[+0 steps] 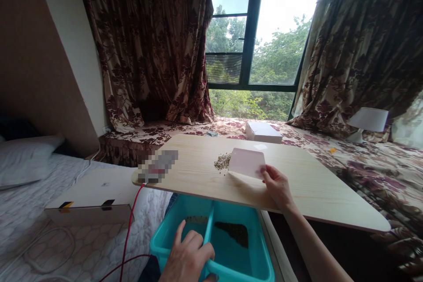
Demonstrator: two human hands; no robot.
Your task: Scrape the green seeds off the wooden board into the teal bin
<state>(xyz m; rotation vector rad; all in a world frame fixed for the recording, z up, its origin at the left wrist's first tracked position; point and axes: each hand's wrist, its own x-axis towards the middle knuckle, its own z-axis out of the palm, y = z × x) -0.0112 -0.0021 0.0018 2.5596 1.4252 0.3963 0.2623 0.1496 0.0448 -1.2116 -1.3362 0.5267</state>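
Observation:
My right hand [278, 185] pinches the lower right corner of a thin, pale pinkish board [247, 162], tilted over the wooden tabletop [304, 185]. Against the board's left edge lies a small heap of greenish-brown beans or seeds [222, 161], a few of them scattered in front. Below the table's near edge is a turquoise two-compartment tub [236, 266]. Its right compartment has a patch of dark green beans or seeds [236, 232]; its left one shows a few. My left hand [190, 253] grips the tub at its near side by the divider, index finger stretched over the left compartment.
A blurred-out device [158, 166] with a red cable [129, 224] lies at the tabletop's left end. A white box [95, 191] rests on the bed at left. Behind the table are another white box [263, 132] and a lamp [368, 120] on the window ledge.

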